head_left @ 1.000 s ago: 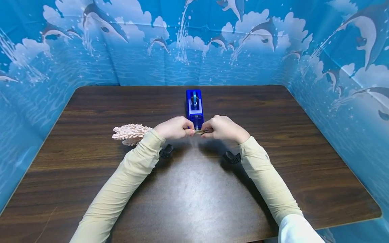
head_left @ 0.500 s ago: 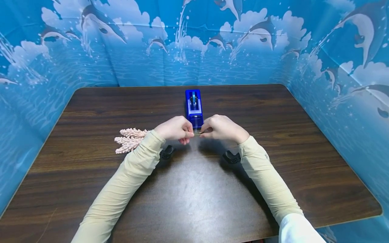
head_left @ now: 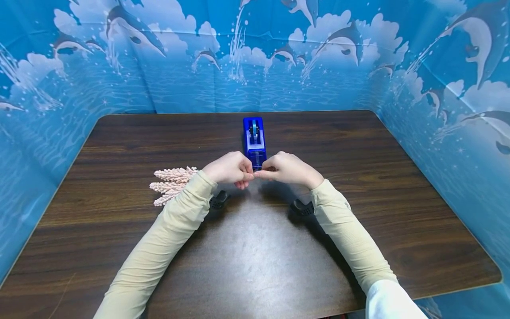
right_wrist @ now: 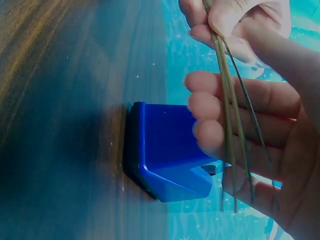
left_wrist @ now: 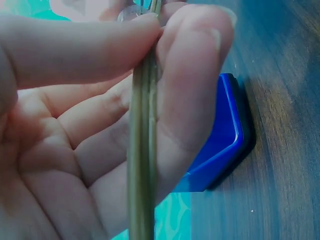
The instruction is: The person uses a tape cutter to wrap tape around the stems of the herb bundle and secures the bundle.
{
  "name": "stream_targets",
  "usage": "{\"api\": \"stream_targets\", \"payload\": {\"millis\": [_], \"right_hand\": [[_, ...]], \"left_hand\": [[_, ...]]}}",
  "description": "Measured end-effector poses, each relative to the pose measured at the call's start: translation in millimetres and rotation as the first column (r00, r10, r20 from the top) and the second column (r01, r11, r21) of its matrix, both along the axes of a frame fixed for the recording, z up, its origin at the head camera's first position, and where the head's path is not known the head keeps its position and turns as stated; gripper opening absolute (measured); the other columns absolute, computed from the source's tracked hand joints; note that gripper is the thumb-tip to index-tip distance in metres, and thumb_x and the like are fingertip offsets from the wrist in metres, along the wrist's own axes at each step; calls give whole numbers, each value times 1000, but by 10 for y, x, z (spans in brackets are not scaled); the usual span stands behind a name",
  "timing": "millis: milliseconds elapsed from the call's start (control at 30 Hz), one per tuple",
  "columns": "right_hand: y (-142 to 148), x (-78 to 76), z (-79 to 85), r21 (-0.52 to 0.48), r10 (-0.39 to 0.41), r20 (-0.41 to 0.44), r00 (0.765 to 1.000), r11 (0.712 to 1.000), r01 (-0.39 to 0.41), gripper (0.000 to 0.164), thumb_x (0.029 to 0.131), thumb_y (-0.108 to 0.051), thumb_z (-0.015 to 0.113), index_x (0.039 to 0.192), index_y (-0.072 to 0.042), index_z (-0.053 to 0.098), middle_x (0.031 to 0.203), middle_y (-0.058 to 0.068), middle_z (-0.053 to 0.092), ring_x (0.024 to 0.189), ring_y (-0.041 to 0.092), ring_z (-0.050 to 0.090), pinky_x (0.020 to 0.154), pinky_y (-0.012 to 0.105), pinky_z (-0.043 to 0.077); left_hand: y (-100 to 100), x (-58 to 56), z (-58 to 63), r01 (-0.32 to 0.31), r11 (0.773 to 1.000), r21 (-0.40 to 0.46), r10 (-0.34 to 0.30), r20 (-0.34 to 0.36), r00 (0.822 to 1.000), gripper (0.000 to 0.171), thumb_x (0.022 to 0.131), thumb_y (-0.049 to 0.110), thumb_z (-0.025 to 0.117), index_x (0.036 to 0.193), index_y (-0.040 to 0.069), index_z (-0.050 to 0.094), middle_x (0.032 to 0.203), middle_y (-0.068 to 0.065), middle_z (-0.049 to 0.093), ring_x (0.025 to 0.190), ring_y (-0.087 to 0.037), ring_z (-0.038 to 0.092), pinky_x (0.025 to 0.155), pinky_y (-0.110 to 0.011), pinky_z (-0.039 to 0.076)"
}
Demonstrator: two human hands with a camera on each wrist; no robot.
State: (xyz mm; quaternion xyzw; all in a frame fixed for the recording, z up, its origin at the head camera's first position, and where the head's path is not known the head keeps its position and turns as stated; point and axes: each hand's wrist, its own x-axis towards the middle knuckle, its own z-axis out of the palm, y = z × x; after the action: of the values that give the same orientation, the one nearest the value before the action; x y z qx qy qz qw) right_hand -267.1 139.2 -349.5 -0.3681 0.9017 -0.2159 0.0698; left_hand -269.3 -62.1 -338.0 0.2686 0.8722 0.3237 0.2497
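My left hand (head_left: 231, 168) pinches a thin bundle of greenish-brown flower stems (left_wrist: 142, 150) between thumb and forefinger. Pale pink artificial flower sprays (head_left: 171, 182) stick out to the left behind that wrist, partly covered by the sleeve. My right hand (head_left: 288, 168) meets it, thumb and forefinger pinching the bundle right at the left fingertips. In the right wrist view the loose stem ends (right_wrist: 235, 120) spread across my other right fingers, which curl loosely. A bit of clear tape (left_wrist: 131, 12) shows by the stems. The blue tape dispenser (head_left: 254, 139) stands just beyond both hands.
Everything is over a dark wood-grain table (head_left: 255, 248). Black wrist cameras (head_left: 218, 199) hang under both wrists. A blue dolphin-print curtain (head_left: 255, 66) closes in the back and sides.
My right hand has shifted slightly left until its thumb meets the left fingertips. The pink sprays have turned and now fan out wider. The dispenser stays put.
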Motion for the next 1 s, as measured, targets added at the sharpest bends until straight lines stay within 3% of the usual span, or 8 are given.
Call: {"api": "stream_targets", "payload": {"millis": [300,467,633,800,1000], "right_hand": [[-25,-5,-16,-35,29,-14,999,999,-29,35,98,-27,56,75,-4,69,66,9,67,54,5,51,55,23,44],[-41,-21,-37,-132,40,45,998,991,-33,27,97,-24,59,81,-4,69,66,10,66,56,6,53,56,23,45],[-34,-21,-56,-198,13,105,994,980,8,22,95,-22,62,78,-8,66,64,10,66,54,12,58,54,24,47],[-36,-16,-60,-219,-4,145,989,975,36,21,95,-20,62,78,-8,65,60,5,64,52,19,60,51,25,47],[-49,-29,-72,-186,-39,256,966,978,89,30,97,-23,59,79,-1,64,55,2,60,47,15,56,48,25,44]], "left_hand": [[-5,8,-2,14,1000,-6,-14,-27,1000,16,93,7,61,81,-3,64,65,-5,67,56,-9,62,60,-27,56],[-18,10,3,38,999,-9,-38,-53,998,17,92,6,63,75,2,62,63,-5,67,55,-8,61,59,-26,54],[-20,0,2,45,999,-16,-46,-49,998,15,91,7,64,78,0,64,62,-4,66,54,-8,60,59,-26,53],[-24,-9,6,50,999,-17,-51,-58,997,14,91,8,64,79,0,65,62,-3,66,56,-13,62,57,-23,51],[-29,-1,22,36,999,-9,-37,-100,994,15,89,7,66,75,3,65,62,-3,67,56,-14,63,56,-20,47]]}}
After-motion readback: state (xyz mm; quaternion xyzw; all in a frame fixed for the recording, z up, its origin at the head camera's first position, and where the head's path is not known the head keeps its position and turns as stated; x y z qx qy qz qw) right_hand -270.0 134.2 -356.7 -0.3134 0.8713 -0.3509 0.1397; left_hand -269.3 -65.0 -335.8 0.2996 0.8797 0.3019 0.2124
